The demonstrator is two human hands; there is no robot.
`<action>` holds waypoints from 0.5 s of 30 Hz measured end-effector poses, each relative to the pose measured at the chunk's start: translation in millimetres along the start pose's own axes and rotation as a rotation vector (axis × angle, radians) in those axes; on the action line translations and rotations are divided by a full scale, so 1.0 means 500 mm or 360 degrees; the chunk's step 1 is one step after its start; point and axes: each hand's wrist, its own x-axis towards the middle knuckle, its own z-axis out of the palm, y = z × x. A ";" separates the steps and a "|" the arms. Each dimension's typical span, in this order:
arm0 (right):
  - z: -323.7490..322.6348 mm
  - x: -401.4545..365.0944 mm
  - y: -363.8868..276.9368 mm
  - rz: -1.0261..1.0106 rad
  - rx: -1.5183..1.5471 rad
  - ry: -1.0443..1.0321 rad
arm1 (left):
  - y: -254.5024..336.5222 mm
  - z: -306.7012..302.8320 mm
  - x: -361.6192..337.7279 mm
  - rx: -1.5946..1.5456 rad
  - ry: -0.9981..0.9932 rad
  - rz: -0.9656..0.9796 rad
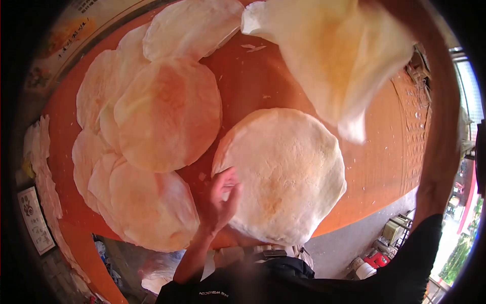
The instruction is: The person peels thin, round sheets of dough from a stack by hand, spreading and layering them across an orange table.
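Observation:
A round stack of pale dough sheets [283,177] lies on the orange-red table. My left hand [225,197] is at the stack's left edge, fingers loosely bent and thumb apart, with nothing seen in its grasp. Above and behind the stack, a thin floppy sheet [344,55] hangs in the air, blurred, with its lower corner drooping. My right arm reaches up along the right side to the top edge, where the blurred right hand [400,12] is beside the raised sheet; its fingers cannot be made out.
Overlapping round sheets [169,114] cover the left part of the table [374,172], and another [192,28] lies at the back. Small scraps [253,48] are on the surface. A printed sign [35,220] stands at the far left. A red object [375,259] is below the right edge.

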 end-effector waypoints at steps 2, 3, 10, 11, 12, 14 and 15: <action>-0.053 0.009 -0.048 -0.0274 -0.0284 0.0294 | -0.017 -0.036 -0.035 0.0033 0.0114 -0.0153; -0.032 0.007 -0.058 -0.0494 -0.0501 0.0664 | -0.028 -0.052 -0.051 0.0070 0.0170 -0.0162; 0.244 -0.050 -0.017 -0.1574 -0.1640 0.1017 | -0.064 -0.075 -0.132 -0.0157 0.0349 -0.0543; 0.281 -0.106 -0.034 -0.1070 -0.0791 0.0392 | -0.059 -0.068 -0.136 -0.0394 0.0290 -0.0617; 0.311 -0.162 -0.047 -0.0510 0.0051 -0.0216 | -0.057 -0.063 -0.145 -0.0635 0.0228 -0.0707; 0.355 -0.269 0.008 -0.0358 0.0432 -0.0163 | -0.086 -0.061 -0.158 -0.0656 0.0139 -0.0702; 0.377 -0.319 0.056 -0.0029 0.0373 -0.0224 | -0.099 -0.062 -0.163 -0.0682 0.0117 -0.0695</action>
